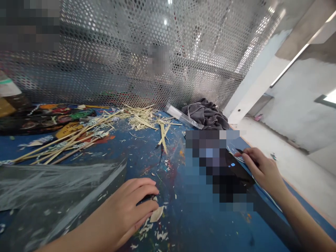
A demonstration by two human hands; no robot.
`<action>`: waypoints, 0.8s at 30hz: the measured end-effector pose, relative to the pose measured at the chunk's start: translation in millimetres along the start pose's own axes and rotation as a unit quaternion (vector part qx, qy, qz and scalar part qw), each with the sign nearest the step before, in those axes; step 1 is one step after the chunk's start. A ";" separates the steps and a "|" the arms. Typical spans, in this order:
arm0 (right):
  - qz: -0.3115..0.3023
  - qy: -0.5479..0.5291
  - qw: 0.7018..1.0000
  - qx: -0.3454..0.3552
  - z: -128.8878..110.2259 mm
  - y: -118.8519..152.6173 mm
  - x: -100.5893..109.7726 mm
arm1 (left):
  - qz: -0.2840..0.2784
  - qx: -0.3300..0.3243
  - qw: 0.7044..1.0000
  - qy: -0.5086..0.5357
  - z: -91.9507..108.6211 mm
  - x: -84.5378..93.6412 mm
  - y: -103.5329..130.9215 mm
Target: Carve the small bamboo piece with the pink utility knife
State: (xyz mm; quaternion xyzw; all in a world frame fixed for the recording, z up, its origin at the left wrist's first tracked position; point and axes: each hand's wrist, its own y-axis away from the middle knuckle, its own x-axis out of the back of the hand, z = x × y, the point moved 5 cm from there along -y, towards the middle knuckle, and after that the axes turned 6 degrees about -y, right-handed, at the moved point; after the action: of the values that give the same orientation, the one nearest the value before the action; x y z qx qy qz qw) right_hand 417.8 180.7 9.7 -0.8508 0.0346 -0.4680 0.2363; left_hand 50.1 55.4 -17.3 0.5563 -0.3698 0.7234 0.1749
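On the blue worktop [168, 224], a pause in splitting work is judged: the left hand [126, 213] rests curled over a small dark item, probably a blade, touching a pale chip [156, 214]. The right hand [262, 168] pinches a thin dark stick [243, 153] at the right edge. Strips [68, 140] lie well apart, far left. A firmer left grip would be needed next. The area between the hands is blurred out; the held item is mostly hidden.
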 end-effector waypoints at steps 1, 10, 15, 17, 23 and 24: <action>-0.008 0.014 1.000 0.003 4.6 7.5 0.1 | 0.002 -0.002 1.000 0.006 -0.1 0.3 -0.5; 0.012 0.031 0.999 -0.008 15.6 26.2 1.2 | -0.007 0.011 1.000 0.008 -3.7 -0.4 -2.1; 0.045 -0.019 0.999 -0.008 9.9 38.8 7.1 | -0.042 0.041 0.995 0.082 -4.8 2.1 -8.8; 0.052 -0.035 0.997 0.042 -1.9 48.6 7.7 | -0.052 0.059 0.990 0.118 -6.2 2.5 -11.2; -0.076 -0.024 0.948 0.308 -89.1 57.1 -20.3 | -0.060 0.078 0.982 0.161 -5.8 2.0 -11.8; -0.103 -0.034 0.935 0.337 -99.0 59.5 -28.1 | -0.064 0.081 0.981 0.163 -5.6 1.3 -11.4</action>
State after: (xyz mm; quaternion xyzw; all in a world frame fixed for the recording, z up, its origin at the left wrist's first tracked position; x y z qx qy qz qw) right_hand 331.2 99.2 6.5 -0.7355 -0.2207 -0.4449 0.4609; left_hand 53.5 66.9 -12.7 0.4661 -0.2399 0.8191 0.2328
